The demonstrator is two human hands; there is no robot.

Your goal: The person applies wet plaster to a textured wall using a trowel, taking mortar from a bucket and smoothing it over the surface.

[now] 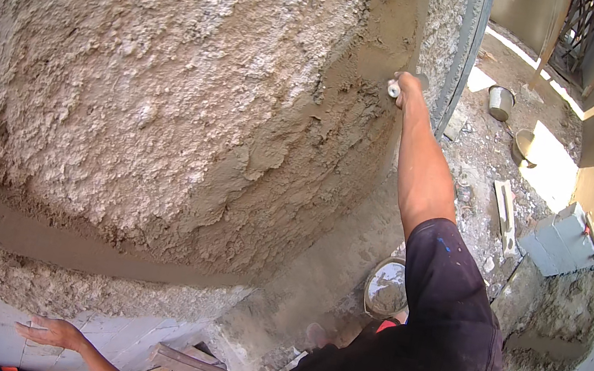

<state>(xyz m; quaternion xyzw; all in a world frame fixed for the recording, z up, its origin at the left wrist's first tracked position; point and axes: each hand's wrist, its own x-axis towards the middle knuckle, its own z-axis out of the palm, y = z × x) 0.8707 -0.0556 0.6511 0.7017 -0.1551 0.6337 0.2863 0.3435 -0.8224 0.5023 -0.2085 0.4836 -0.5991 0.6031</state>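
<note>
My right arm is stretched up and forward, and my right hand (407, 88) is closed round the pale handle of a trowel (393, 88). Most of its blade is hidden behind my fist. It is against the wet mortar (389, 36) near the right edge of a rough rendered wall (143, 73). Darker fresh mortar runs down from there along the wall's right side. Low on the left, my left hand (56, 334) is open with fingers stretched out, holding nothing, close to the lower grey blocks.
Below my right arm stands a bucket (387, 287) with mortar in it. Farther right are another bucket (500, 103), a bowl (523, 148), a wooden float (504, 212) and grey blocks (562, 242) on rubble-strewn ground. Scrap boards (192, 364) lie at the wall's foot.
</note>
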